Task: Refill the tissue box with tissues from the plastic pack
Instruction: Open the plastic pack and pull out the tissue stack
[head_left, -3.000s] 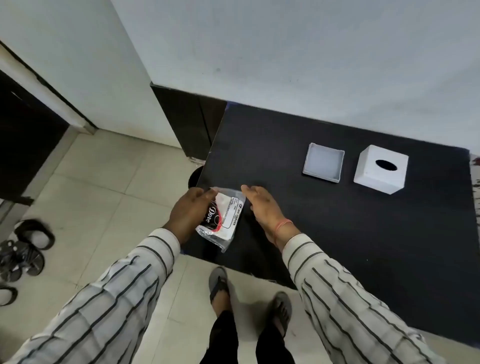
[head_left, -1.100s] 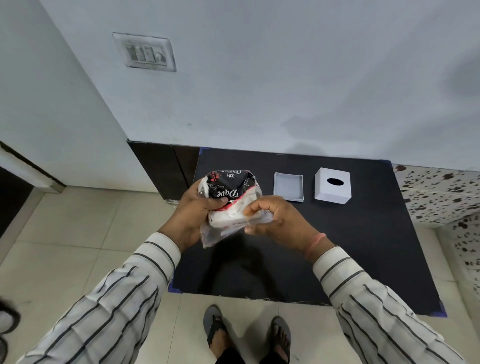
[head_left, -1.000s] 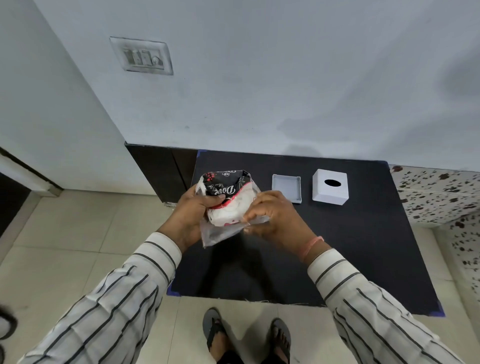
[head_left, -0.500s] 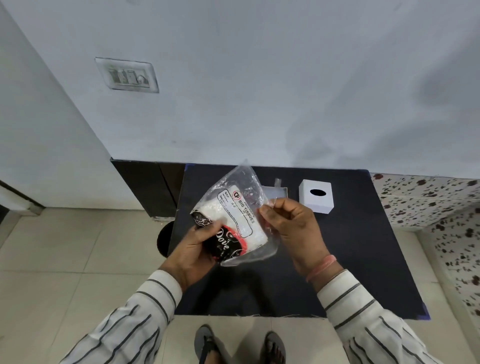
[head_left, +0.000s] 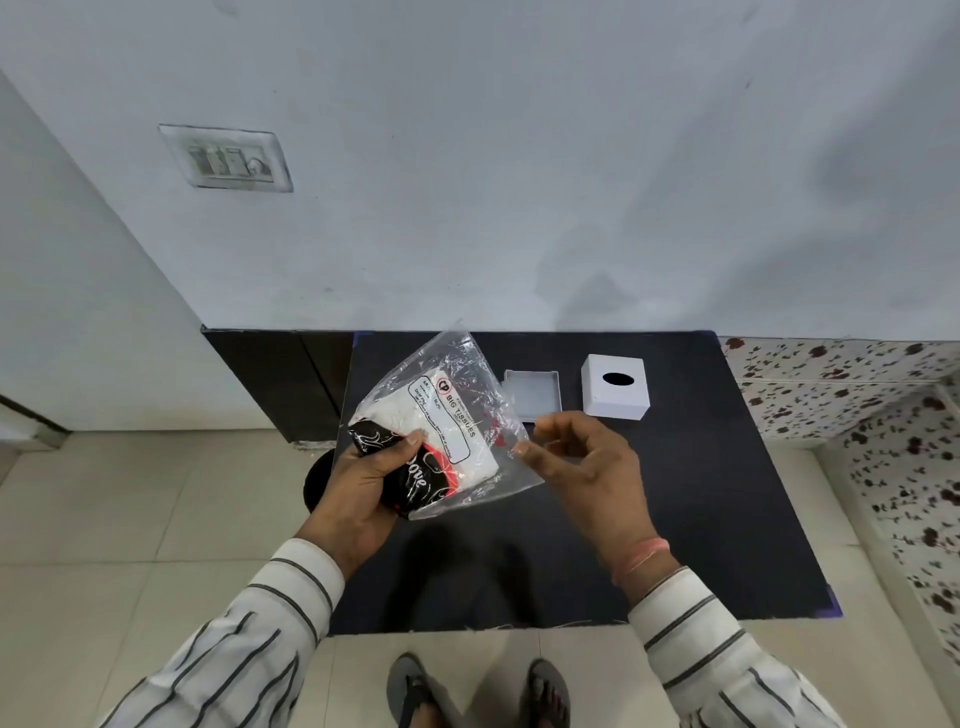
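Note:
I hold a clear plastic pack (head_left: 447, 415) of white tissues above the black table (head_left: 685, 519); it has a black and red printed end and a white label. My left hand (head_left: 363, 483) grips the printed lower end. My right hand (head_left: 587, 467) pinches the loose clear edge on the pack's right side with thumb and forefinger. The white cube tissue box (head_left: 615, 387), with a dark oval slot on top, stands at the table's far side. Its shallow white base tray (head_left: 535, 392) lies just left of it, partly hidden by the pack.
A pale wall with a switch plate (head_left: 228, 158) rises behind the table. A dark cabinet (head_left: 280, 384) adjoins the table's left, and a speckled surface (head_left: 857, 395) lies to the right. My sandalled feet (head_left: 478, 691) stand on the tiled floor at the near edge.
The pack was lifted from the table's near left edge and turned over, so its label side now faces up. My right hand moved from the pack's lower front to its right edge.

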